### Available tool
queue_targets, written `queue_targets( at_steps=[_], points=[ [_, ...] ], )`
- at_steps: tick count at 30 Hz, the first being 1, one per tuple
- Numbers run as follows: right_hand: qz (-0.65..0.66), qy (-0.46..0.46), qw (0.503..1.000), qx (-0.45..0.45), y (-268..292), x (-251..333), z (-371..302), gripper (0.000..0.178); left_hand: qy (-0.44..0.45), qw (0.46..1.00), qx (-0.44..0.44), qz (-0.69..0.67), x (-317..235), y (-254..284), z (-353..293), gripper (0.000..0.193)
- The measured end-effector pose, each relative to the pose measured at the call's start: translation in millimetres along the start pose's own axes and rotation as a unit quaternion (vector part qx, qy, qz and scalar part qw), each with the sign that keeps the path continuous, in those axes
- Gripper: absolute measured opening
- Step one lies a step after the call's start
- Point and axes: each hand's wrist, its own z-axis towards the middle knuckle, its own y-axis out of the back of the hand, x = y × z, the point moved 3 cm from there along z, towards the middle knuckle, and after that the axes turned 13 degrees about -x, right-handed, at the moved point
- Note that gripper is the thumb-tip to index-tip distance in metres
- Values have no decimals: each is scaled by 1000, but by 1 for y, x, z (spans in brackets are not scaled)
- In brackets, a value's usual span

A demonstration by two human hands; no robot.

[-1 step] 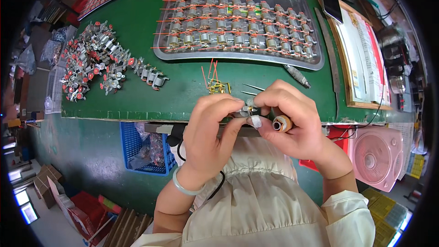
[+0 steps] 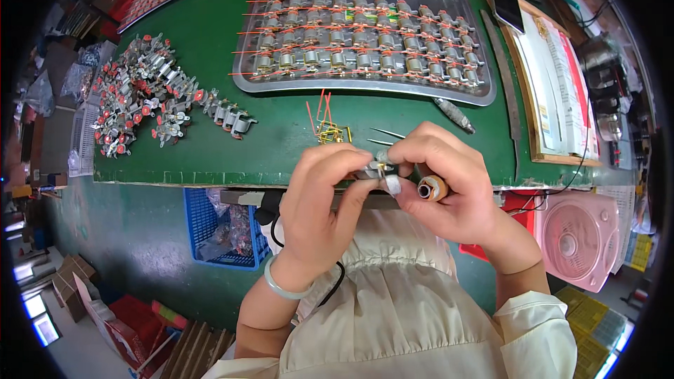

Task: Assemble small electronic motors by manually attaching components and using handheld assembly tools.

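Note:
Both hands meet just over the near edge of the green table. My left hand (image 2: 319, 200) pinches a small silver motor (image 2: 371, 168), partly covered by the fingers. White wraps cover the thumb and index fingertip of my right hand (image 2: 456, 189), which press at the motor's right end. A tool with a round brown handle (image 2: 432, 188) is tucked in my right hand; its other end is hidden. Two thin metal points, like tweezers (image 2: 386, 133), stick out past the right fingers; whether they are held or lying I cannot tell. Beyond lie brass pieces with red wires (image 2: 331, 130).
A metal tray (image 2: 365, 88) holds rows of motors strung with red wires. A pile of motors (image 2: 144, 95) lies at left. At right are a grey marker-like tool (image 2: 455, 115), a long flat blade (image 2: 510, 91), a clipboard (image 2: 562, 91) and a phone (image 2: 505, 1). A blue crate (image 2: 210, 238) stands below.

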Motion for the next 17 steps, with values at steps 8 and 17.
queue_targets(
  at_steps=[8,17],
  points=[
    [31,-59,997,-41,25,-17,-32,20,28,998,13,-56,-3,-23,-11,27],
    [184,-245,952,18,60,-40,-134,12,-35,960,263,-85,-24,-70,-53,32]
  ],
)
